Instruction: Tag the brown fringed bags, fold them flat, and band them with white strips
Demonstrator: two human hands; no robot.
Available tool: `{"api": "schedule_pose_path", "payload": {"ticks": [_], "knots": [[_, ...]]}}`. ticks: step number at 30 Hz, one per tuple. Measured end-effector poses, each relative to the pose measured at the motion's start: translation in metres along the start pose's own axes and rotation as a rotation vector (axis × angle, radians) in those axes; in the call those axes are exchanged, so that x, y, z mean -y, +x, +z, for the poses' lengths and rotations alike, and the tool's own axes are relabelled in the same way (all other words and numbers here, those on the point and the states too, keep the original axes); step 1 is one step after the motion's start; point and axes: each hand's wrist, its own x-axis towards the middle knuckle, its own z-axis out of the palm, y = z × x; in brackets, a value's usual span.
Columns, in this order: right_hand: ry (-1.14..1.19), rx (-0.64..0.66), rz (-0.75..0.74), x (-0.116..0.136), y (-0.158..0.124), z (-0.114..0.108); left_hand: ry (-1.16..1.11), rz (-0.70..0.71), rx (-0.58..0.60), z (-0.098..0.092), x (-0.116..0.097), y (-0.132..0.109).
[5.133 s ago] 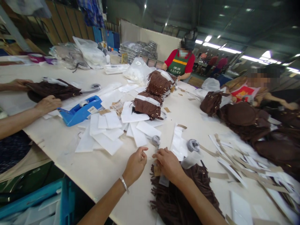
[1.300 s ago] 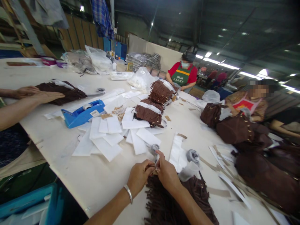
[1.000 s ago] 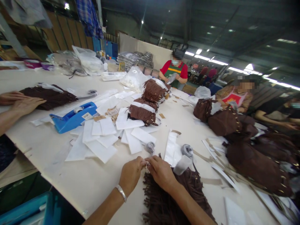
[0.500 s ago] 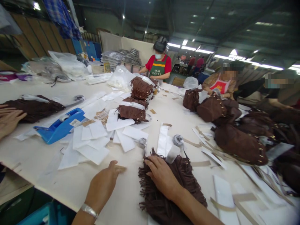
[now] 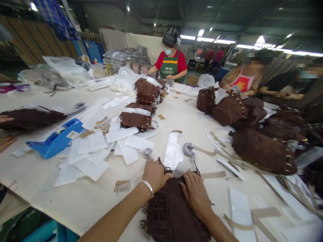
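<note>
A dark brown fringed bag (image 5: 174,215) lies on the table right in front of me. My left hand (image 5: 155,176) is closed on its upper left edge, thumb pointing inward across the bag. At the upper right side, my right hand (image 5: 196,195) grips the bag with its fingers together. Between my hands a pale translucent strip (image 5: 182,167) sticks out at the top of the bag. A brown tag (image 5: 122,186) with clear plastic lies on the table left of my left wrist. Just beyond the bag are a grey wrapped coil (image 5: 188,149) and white sheets (image 5: 172,148).
A blue tape dispenser (image 5: 55,137) stands left, beside scattered white foam pieces (image 5: 93,166). Wrapped fringed bags (image 5: 136,116) are stacked mid-table. More brown bags (image 5: 262,151) pile up at right near co-workers. A co-worker's hand (image 5: 7,143) is by another bag (image 5: 32,117) at far left.
My left hand has let go of the brown tag, which now lies on the table, and moved right onto the bag. My right hand has shifted towards the bag's right side.
</note>
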Motion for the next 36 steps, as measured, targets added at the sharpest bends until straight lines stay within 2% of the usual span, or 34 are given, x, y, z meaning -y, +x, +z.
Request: {"api": "schedule_pose_path", "payload": {"ticks": [3,9,14,18,20,23,26,28,30,33,34,36], "knots": [[-0.003,-0.046,0.004,0.003,-0.007,0.007,-0.067,0.026,0.006,0.016,-0.002,0.007],[0.037,-0.072,0.019,-0.003,-0.005,0.007,-0.262,-0.068,0.020,0.036,-0.001,0.011],[0.053,-0.088,0.024,-0.002,-0.006,0.006,-0.308,-0.047,-0.006,0.037,-0.002,0.014],[0.049,-0.062,0.038,-0.001,-0.006,0.001,-0.341,-0.007,-0.039,0.026,-0.008,0.005],[0.042,-0.040,0.055,-0.001,-0.006,-0.003,-0.409,0.001,-0.061,0.015,-0.009,-0.009],[0.025,-0.015,0.069,-0.003,-0.006,-0.009,-0.613,0.075,-0.077,-0.006,-0.004,-0.048],[0.012,0.026,0.063,-0.003,-0.007,-0.014,-0.648,0.306,0.072,-0.026,0.008,-0.097],[0.015,0.064,0.050,-0.004,-0.009,-0.016,-0.639,0.333,0.155,-0.038,0.018,-0.120],[0.044,0.105,0.025,-0.011,-0.010,-0.020,-0.695,0.243,0.223,-0.049,0.029,-0.127],[0.199,0.227,-0.054,-0.038,-0.001,-0.034,-0.855,-0.002,0.356,-0.059,0.039,-0.109],[0.288,0.301,-0.076,-0.050,0.008,-0.040,-0.861,-0.096,0.344,-0.059,0.040,-0.097],[0.491,0.449,-0.054,-0.073,0.038,-0.051,-0.743,-0.224,0.202,-0.054,0.034,-0.070]]}}
